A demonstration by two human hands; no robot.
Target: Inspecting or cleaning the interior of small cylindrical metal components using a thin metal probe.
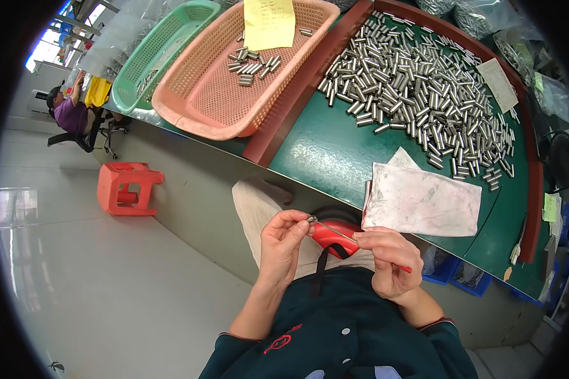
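Observation:
Above my lap, my left hand (282, 243) pinches a small metal pin (311, 219) between thumb and fingertips. My right hand (395, 260) is closed on a thin metal rod with a red end (338, 233). The rod's far tip meets the pin at my left fingertips; whether it goes inside cannot be made out. Beyond my right hand, a stained white cloth (423, 201) lies folded at the table's near edge. A large heap of short shiny metal pins (417, 82) covers the far right of the green table (319, 148).
A pink basket (202, 129) with several pins and a yellow note (269, 25) stands left of the table's red-brown border (284, 120). Farther left are a green basket (123, 95), a red stool (128, 188) and a seated person (71, 114). Blue bins (471, 278) sit under the table.

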